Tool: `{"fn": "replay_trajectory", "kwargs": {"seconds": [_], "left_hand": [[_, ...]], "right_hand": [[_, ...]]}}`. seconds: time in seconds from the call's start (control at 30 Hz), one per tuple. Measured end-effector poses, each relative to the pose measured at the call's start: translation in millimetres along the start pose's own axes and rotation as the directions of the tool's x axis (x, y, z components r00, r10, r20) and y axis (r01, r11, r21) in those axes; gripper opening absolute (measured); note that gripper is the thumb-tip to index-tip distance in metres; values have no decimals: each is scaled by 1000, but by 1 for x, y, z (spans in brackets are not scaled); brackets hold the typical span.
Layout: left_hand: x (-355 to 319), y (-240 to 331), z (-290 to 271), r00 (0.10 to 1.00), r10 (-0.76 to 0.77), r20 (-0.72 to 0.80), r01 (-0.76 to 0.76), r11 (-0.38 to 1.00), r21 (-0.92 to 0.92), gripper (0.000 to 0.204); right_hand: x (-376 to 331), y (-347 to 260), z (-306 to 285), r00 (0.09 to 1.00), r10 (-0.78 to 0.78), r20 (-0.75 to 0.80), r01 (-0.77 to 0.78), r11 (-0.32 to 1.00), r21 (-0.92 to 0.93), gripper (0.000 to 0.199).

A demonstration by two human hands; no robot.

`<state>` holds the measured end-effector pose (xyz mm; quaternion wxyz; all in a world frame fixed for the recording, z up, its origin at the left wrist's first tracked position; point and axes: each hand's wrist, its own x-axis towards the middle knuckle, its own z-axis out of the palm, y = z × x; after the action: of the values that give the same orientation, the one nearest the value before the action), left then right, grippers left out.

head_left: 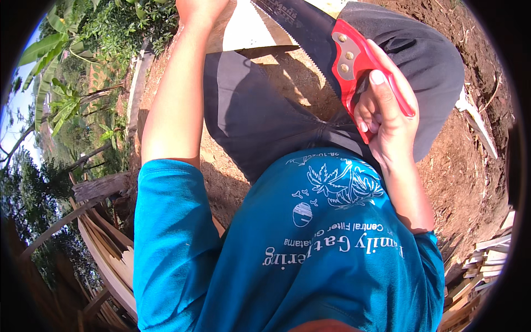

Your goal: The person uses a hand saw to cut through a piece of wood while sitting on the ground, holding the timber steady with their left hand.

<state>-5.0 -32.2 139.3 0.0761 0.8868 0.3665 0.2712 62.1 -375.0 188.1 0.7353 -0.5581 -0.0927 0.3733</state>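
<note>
Saw (310,33) sits at top centre, dark toothed blade running up-left from a red handle with metal rivets, teeth facing down toward the board (249,30). Right hand (387,119) is clamped on the handle, fingers curled through the grip opening, thumb laid along its outer edge. Left hand (199,10) is at the top edge, pressed down on the pale board's near end; its fingers are cut off by the frame, so whether they are closed around the wood cannot be told. The two hands stand apart, saw blade between them. Blade lies across the board, seemingly touching it; any cut in the wood is hidden. Judgement: a sawing stroke is in hand, board steadied by one hand, saw driven by the other. The next move would call for a firm hold-down on the board and a straight pull along the blade line, with the left hand kept clear of the teeth. Below the board, dark trousers (260,116) over bare brown soil (464,160). No packages or signs in view; the only lettering is white print and a white leaf motif on the blue shirt (310,249), lower centre. Stacked planks (110,254) lower left, more offcuts (475,276) lower right; green leafy plants (88,66) at left.
</note>
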Motion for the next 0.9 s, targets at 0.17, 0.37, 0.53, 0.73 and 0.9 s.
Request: {"fn": "replay_trajectory", "kwargs": {"seconds": [0.17, 0.37, 0.53, 0.73, 0.9], "left_hand": [[-2, 4, 3, 999, -1, 37, 3, 998, -62, 30], [-3, 14, 4, 997, -68, 25, 71, 990, -123, 30], [-2, 8, 5, 998, -58, -10, 57, 998, -35, 30], [-2, 7, 5, 996, -48, 73, 51, 998, -42, 32], [0, -2, 3, 999, 29, 32, -28, 999, -47, 33]], "right_hand": [[8, -9, -4, 999, 5, 54, -6, 999, 32, 46], [71, 8, 31, 969, 50, 240, -88, 985, 148, 26], [143, 39, 88, 973, 17, 230, -57, 984, 170, 12], [125, 51, 75, 977, 7, 214, -35, 992, 124, 17], [53, 21, 31, 977, -37, 210, 30, 999, 33, 49]]}}
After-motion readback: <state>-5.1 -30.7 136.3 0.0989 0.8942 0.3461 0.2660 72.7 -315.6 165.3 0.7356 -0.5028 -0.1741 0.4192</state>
